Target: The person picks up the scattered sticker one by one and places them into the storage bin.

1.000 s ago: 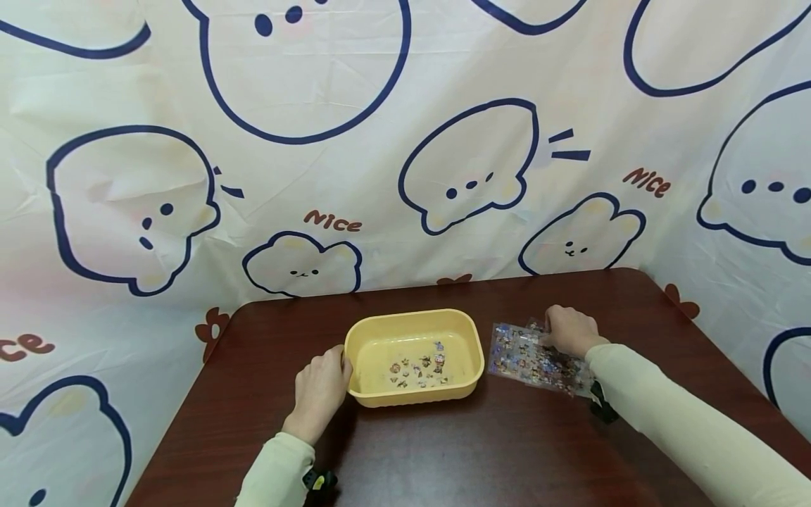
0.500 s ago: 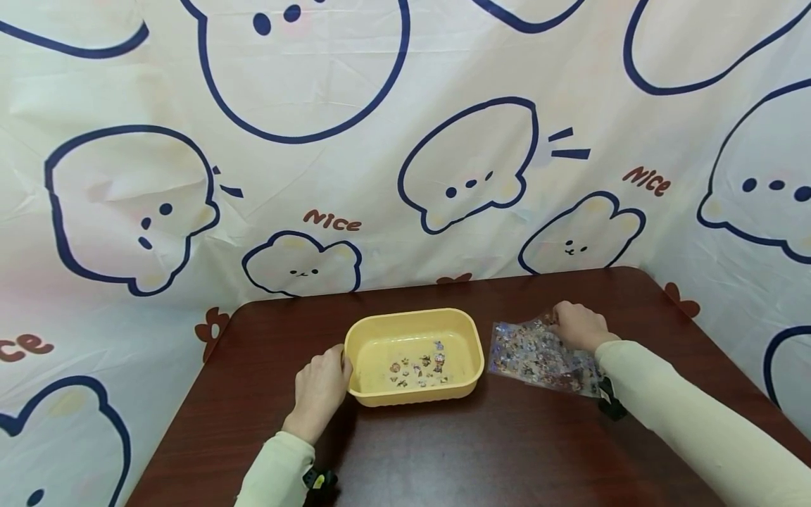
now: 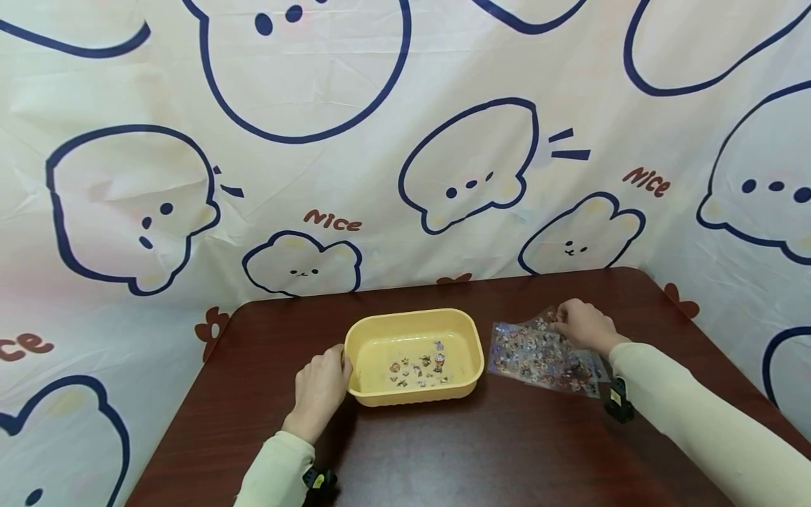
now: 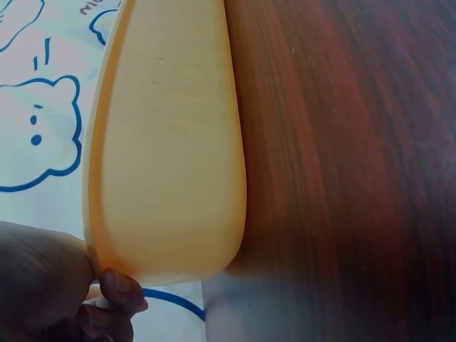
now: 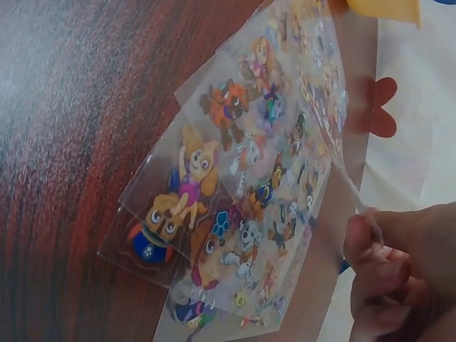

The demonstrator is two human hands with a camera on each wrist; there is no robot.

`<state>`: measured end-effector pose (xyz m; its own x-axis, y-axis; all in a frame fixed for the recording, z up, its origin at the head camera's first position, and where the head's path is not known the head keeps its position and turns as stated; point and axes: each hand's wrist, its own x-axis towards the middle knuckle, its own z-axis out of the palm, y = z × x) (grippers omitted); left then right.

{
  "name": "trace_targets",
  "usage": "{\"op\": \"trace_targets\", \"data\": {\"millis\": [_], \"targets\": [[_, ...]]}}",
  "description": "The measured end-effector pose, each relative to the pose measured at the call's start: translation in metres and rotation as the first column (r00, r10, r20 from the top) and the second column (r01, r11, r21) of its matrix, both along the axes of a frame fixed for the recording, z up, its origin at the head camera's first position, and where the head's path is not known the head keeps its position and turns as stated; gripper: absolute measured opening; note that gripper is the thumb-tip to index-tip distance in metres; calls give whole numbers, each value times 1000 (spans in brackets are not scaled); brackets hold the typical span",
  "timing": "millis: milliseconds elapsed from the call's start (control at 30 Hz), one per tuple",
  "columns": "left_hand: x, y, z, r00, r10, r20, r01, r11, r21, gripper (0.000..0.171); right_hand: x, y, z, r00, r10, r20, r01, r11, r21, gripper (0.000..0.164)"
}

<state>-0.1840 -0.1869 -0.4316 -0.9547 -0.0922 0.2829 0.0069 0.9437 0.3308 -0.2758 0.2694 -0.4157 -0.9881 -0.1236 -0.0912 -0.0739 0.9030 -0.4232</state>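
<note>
My left hand [image 3: 319, 391] grips the left end of a yellow plastic basin [image 3: 415, 400], thumb and fingers at its rim. In the left wrist view, fingers [image 4: 120, 288] curl at the rim by the basin's rounded corner. Small cartoon stickers [image 3: 439, 362] lie scattered on the basin floor. To its right, a loose stack of clear sticker sheets [image 3: 535, 355] covers part of the table. My right hand [image 3: 586, 325] pinches the far edge of one sheet. Close up, that edge is lifted between thumb and fingers [image 5: 365, 242], above overlapping sheets printed with cartoon dogs [image 5: 246, 160].
The dark reddish-brown table [image 3: 456, 458] has rounded far corners. Behind it and along both sides hangs a white cloth [image 3: 380, 176] with blue cartoon outlines. Dark wrist bands with small devices [image 3: 618, 400] sit at both wrists.
My right hand has shifted a little to the right, drawing the pinched sheet's edge along and uncovering more of the sheets. The left hand and basin stay put.
</note>
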Motion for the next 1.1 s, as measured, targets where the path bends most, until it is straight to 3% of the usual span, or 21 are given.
{"op": "trace_targets", "data": {"millis": [233,533,1100], "targets": [[0,0,0,1000,5,1,-5,1000,4,14,3,0,2,1000,-1,14,2,998,-62,28],[1,0,0,1000,11,2,-11,1000,9,20,6,3,-1,1000,-7,9,8,988,-154,26],[1,1,0,1000,14,-19,-14,1000,0,19,12,7,9,998,-27,-48,14,971,-240,24]]}}
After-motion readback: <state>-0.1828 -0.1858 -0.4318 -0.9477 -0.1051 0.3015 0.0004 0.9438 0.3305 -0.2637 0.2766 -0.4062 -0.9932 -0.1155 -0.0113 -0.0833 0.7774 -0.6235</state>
